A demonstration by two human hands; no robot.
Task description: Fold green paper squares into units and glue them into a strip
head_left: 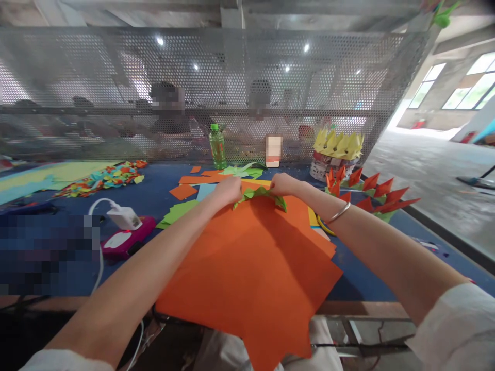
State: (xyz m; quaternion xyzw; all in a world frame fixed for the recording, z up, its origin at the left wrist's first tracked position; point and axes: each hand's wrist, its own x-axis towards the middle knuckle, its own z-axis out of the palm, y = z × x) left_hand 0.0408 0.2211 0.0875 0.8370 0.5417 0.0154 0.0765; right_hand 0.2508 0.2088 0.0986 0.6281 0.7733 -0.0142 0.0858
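Observation:
Both my arms reach forward over large orange paper sheets, which hang past the table's front edge. A strip of folded green paper spans the space between my hands, its pointed tips showing. My left hand is closed on the strip's left end, and my right hand is closed on its right end. The fingertips are mostly hidden behind the hands. Beyond them lie orange paper pieces and green paper scraps. Green sheets stick out beneath my left forearm.
A green bottle stands before the perforated metal screen. To the right are a yellow paper crown on a round container and red pointed paper pieces. A magenta power strip with a white charger sits left, near colourful folded scraps.

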